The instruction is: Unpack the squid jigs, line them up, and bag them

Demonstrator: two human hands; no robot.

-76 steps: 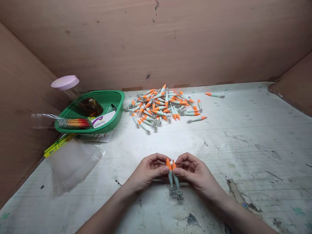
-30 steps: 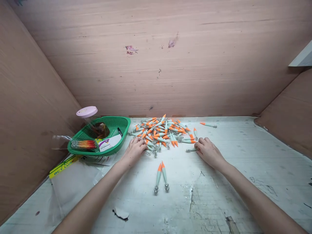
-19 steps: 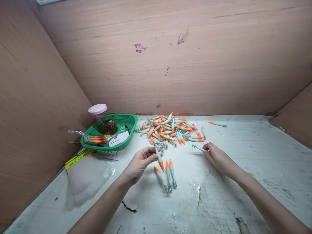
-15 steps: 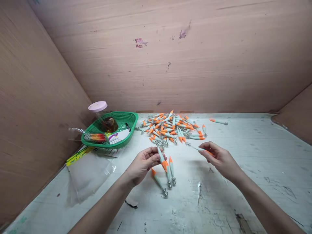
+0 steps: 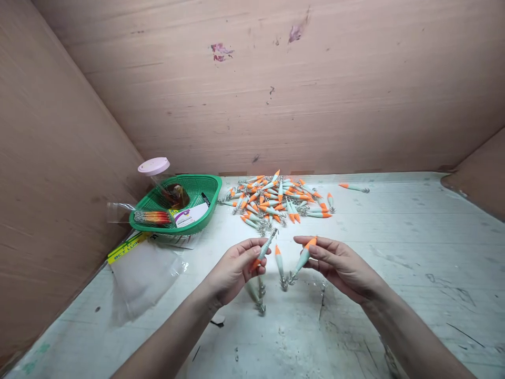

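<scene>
Your left hand (image 5: 236, 269) pinches an orange-tipped squid jig (image 5: 265, 250), hooks up; your right hand (image 5: 342, 268) pinches a second jig (image 5: 304, 258), hooks down, both nearer you than the jig pile (image 5: 272, 199). On your left, the green mesh basket (image 5: 202, 184) holds a pink-lidded cup (image 5: 177, 197) of brown liquid, a clear packet (image 5: 153, 217) of red-and-yellow jigs, and a purple-marked white card (image 5: 193, 213), its small print too fine to make out. Nearer you, a clear plastic bag (image 5: 145, 279) has a yellow header (image 5: 127, 248) reading "BCT LURE".
</scene>
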